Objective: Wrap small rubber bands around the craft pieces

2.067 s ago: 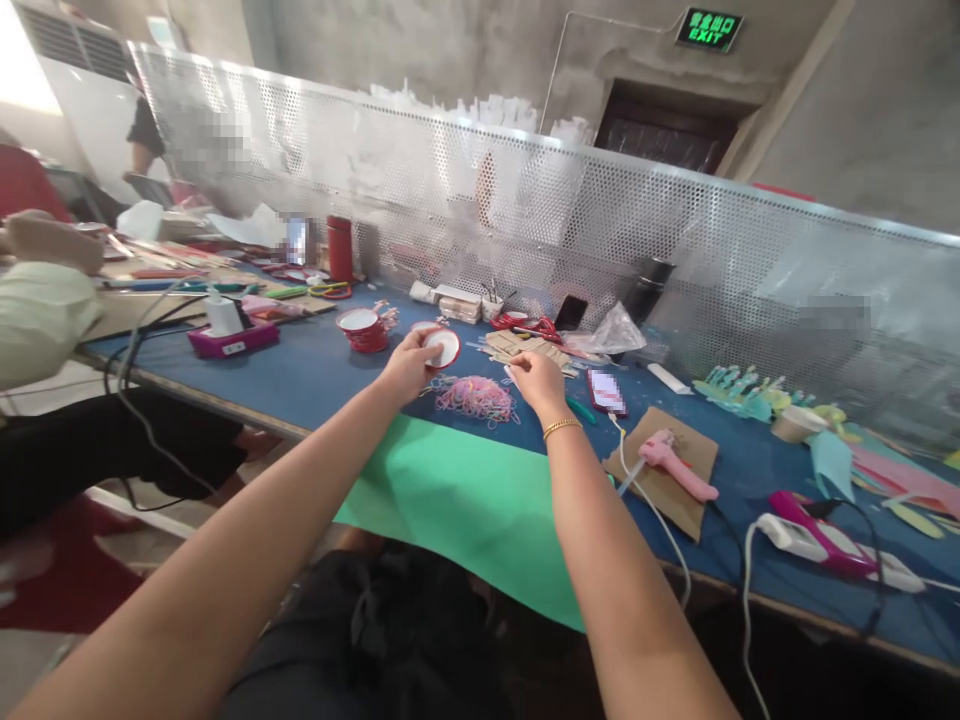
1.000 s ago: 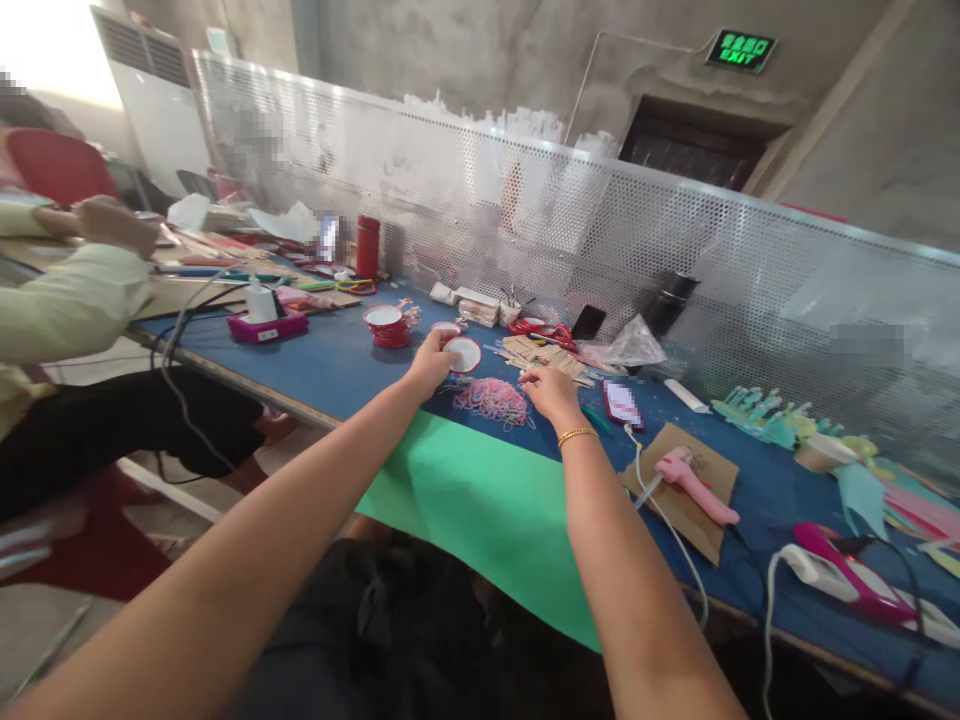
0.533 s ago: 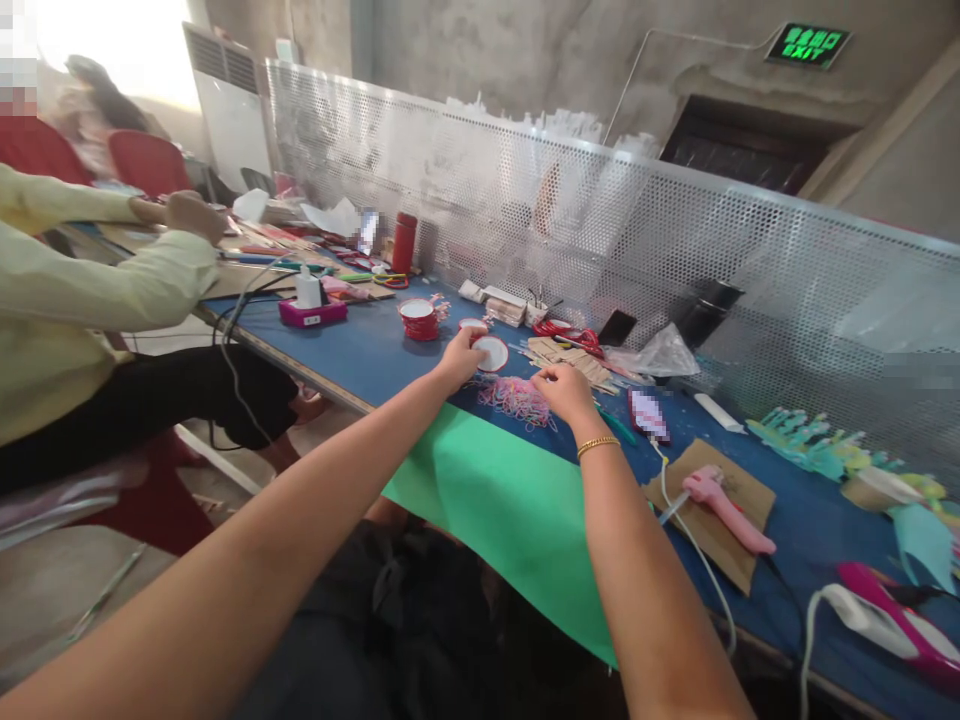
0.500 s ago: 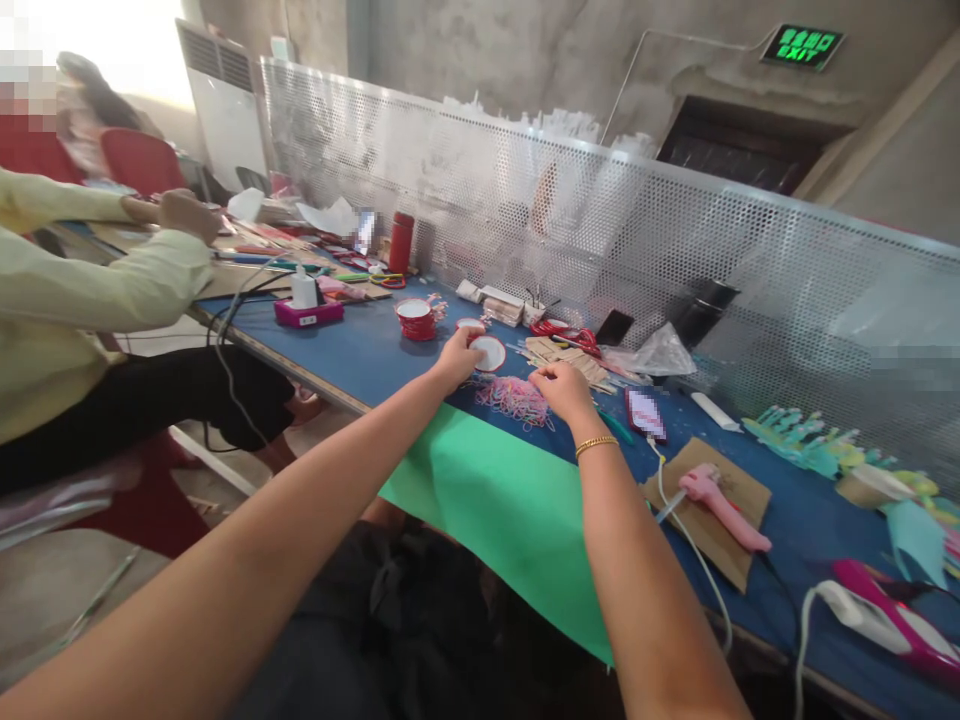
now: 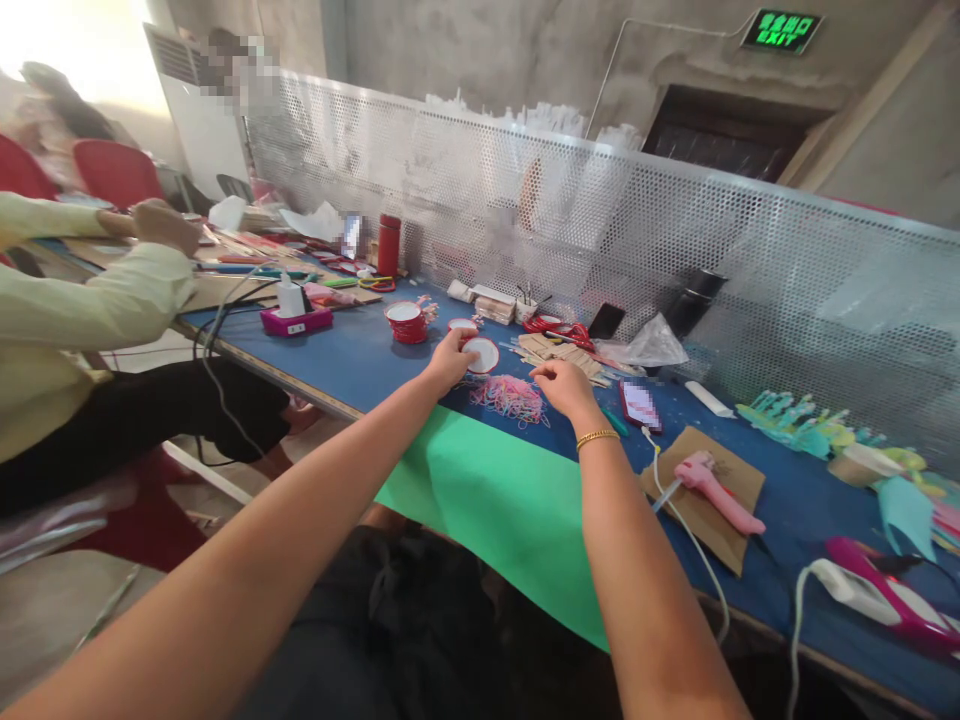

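Observation:
My left hand (image 5: 452, 362) grips a round white disc with a red rim (image 5: 482, 355) at its edge, thumb lying on the white face. To the right, apart from the disc, my right hand (image 5: 566, 390) has thumb and forefinger pinched together; whether something thin is between them I cannot make out. Between and just below both hands lies a loose pile of pink and multicoloured loops (image 5: 510, 400). Another red-rimmed white disc (image 5: 461, 325) shows behind the held one. A stack of similar discs (image 5: 406, 322) stands to the left.
Green sheet (image 5: 495, 500) hangs over the near table edge. Behind my right hand are flat wooden sticks (image 5: 562, 352) and a phone (image 5: 641, 404). A pink glue gun (image 5: 712, 490) rests on cardboard at right. A power strip (image 5: 296, 320) and a co-worker's sleeve (image 5: 97, 290) are left.
The view has shifted slightly, moving the table leftward in the picture. My right hand has drawn a little to the right, away from the disc. My left hand keeps its grip.

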A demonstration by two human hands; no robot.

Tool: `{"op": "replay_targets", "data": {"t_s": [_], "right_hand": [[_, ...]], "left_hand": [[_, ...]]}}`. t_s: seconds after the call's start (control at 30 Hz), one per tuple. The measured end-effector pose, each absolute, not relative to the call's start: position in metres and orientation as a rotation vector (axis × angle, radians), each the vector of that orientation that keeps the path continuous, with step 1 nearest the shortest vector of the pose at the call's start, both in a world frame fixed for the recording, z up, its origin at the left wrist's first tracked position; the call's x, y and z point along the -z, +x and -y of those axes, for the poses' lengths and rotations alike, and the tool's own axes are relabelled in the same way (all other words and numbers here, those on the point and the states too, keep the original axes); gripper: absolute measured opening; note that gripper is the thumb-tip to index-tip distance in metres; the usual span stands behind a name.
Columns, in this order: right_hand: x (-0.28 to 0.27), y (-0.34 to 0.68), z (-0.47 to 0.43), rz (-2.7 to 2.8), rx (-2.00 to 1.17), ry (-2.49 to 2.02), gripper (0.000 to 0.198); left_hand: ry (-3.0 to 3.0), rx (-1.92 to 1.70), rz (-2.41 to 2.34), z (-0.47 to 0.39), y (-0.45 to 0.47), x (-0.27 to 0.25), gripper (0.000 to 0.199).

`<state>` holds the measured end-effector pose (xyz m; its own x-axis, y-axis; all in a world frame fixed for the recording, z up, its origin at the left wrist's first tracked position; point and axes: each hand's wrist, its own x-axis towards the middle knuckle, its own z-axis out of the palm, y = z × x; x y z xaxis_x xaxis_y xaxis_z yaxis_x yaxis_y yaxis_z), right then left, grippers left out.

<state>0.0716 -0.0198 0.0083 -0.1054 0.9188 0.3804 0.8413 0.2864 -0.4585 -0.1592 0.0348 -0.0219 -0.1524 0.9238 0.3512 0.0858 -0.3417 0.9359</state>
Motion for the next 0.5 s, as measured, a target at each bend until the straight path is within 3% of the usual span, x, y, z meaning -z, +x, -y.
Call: {"op": "replay_targets", "data": {"t_s": [0.5], "right_hand": [[-0.02, 0.073, 0.032, 2.082, 0.004, -1.816, 0.016]], "left_hand": [[1.435, -1.617, -1.186, -0.034, -0.158, 0.018, 0.051]]}}
